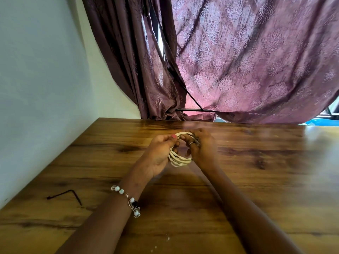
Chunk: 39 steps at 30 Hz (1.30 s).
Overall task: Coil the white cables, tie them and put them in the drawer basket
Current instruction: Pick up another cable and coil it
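Left hand (157,154) and right hand (201,149) both curled round a coiled white cable (178,160) just above the wooden worktop (256,180) — coil's sides hidden by fingers, right hand blurred, drawer basket out of frame

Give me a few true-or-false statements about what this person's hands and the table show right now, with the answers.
1. Both hands hold the coiled white cable. True: the left hand and right hand grip it.
2. The cable lies stretched out straight. False: it is wound in several loops.
3. A beaded bracelet is on the right wrist. False: it is on the left wrist.
4. A black bent tool lies on the wooden table. True.
5. The drawer basket stands beside the hands. False: none is visible.
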Tool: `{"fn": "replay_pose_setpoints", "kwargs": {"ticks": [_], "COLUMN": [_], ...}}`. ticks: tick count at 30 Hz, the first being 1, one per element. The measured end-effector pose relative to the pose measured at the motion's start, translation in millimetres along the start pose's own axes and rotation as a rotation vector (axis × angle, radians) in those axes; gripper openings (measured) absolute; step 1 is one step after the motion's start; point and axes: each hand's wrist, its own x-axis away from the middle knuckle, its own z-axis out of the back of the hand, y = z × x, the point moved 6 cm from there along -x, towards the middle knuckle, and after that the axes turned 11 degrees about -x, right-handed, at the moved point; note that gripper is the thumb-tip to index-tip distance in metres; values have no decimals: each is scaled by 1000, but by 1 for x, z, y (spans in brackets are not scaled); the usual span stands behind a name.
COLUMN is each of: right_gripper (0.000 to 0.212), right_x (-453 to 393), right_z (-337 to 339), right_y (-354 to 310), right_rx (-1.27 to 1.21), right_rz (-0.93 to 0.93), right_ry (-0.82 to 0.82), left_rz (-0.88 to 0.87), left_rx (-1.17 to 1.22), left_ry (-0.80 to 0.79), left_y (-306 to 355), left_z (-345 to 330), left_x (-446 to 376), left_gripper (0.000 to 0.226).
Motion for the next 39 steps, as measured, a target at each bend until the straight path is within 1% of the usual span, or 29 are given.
{"fn": "replay_pose_setpoints", "kwargs": {"ticks": [2,3,4,6,8,9,11,12,14,17,19,20,23,28,30,33,36,39], "right_gripper": [41,45,45,36,30,29,26,25,26,35,37,38,37,28,28,31,23,23], "right_x": [2,2,3,5,5,4,2,1,-1,1,3,3,-1,-3,-1,2,2,2], "right_z": [-3,-4,-3,-3,-4,-4,-4,-1,3,-2,-6,-6,1,11,15,14,8,4], "right_y": [-8,-12,-17,-19,-15,-13,-10,-11,-13,-22,-28,-29,-30,-20,-21,-26,-26,-24], "right_rx": [-20,-40,-61,-132,-253,-347,-502,-510,-418,-266,-183,-171,-160,-166,-132,-115,-175,-211], "right_rz": [37,60,85,98,40,-19,-107,-110,-53,88,185,201,207,100,94,131,145,145], "right_ry": [1,22,46,71,77,73,35,10,-62,-229,-279,-273,-187,11,77,90,58,35], "left_rz": [-19,-31,-42,-64,-100,-138,-249,-312,-393,-469,-507,-505,-453,-430,-403,-366,-302,-265], "left_rx": [35,55,77,110,106,67,-95,-193,-344,-548,-618,-608,-460,-346,-296,-174,-78,-88], "left_ry": [77,95,108,127,145,155,195,211,209,158,117,102,47,16,27,34,58,56], "left_y": [1,3,4,7,11,13,18,22,25,26,25,25,25,23,21,19,16,14], "left_z": [4,5,5,6,6,7,11,12,11,4,1,1,1,-2,-2,-1,2,2], "left_x": [0,1,2,3,6,6,7,8,8,8,8,8,9,10,9,9,8,7], "left_gripper": [19,20,21,22,23,24,24,23,20,18,18,18,21,20,20,20,21,20]}}
